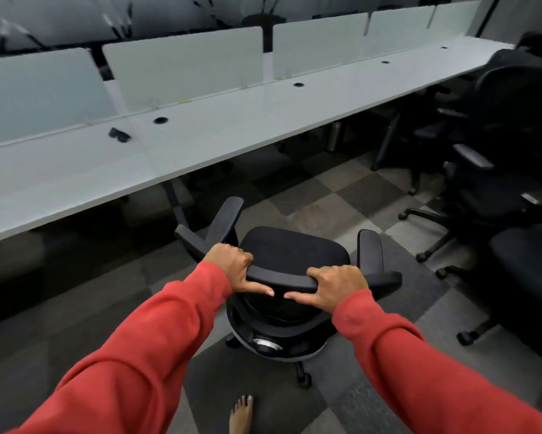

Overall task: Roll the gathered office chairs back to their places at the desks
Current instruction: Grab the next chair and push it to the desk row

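Both arms reach forward in red sleeves (pixel 157 333), elbows low and forearms converging toward the black office chair (pixel 294 249) just below the middle of the view. The left hand (pixel 232 266) wraps over the top rail (pixel 282 278) of the backrest at its ten o'clock end, fingers curled over the far edge and thumb stretched flat along the near side, pointing toward three o'clock. The right hand (pixel 338 285) clamps the same rail at its three o'clock end in a mirrored grip, knuckles up, thumb pointing toward nine o'clock. The two thumb tips lie near each other but apart.

The chair stands on chequered grey carpet (pixel 326 195), its seat facing twelve o'clock toward the long white desk (pixel 201 145), near the desk edge but not under it. Its left armrest (pixel 224 220) angles toward eleven o'clock; the right armrest (pixel 371 249) points toward twelve.

Frosted divider panels (pixel 182 67) stand along the desk's far side. A small dark object (pixel 119 134), too blurred to identify, lies on the desk at ten o'clock, beside a round cable hole (pixel 160 120). A cluster of black chairs (pixel 498 120) crowds the two to four o'clock side. A bare foot (pixel 241 415) shows on the carpet at six o'clock.
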The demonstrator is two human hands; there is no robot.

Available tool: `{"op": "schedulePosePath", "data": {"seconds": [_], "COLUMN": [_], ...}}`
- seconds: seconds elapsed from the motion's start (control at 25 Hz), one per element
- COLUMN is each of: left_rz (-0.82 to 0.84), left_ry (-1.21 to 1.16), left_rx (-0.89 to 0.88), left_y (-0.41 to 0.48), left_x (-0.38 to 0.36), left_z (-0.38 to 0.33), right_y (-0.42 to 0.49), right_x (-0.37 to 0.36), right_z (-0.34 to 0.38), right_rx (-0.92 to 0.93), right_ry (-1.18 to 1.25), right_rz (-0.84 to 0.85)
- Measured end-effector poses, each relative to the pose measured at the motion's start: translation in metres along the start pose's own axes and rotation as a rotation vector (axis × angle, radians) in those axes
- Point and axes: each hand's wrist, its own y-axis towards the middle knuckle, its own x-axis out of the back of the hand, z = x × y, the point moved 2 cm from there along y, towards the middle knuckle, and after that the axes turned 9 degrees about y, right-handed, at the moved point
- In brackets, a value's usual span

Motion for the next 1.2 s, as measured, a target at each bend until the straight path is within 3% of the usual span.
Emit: {"op": "schedulePosePath", "data": {"seconds": [0.4,0.92,1.2], "left_rz": [0.065,0.218,0.252], "left_ry": [-0.073,-0.041,-0.022], "left_rx": [0.363,0.685,0.942], "left_y": [-0.126,-0.275,-0.331], "left_x": [-0.008,0.003,0.021], "left_z": [0.006,-0.014,-0.059], "right_y": [0.0,-0.03,-0.049], "right_x": [-0.008,-0.009,-0.005], "right_z": [0.076,0.179,0.213], "right_rx": [0.33,0.636,0.9], "right_ry": [0.13,0.25,0.294], "right_rz": [0.164,0.132,0.154]}}
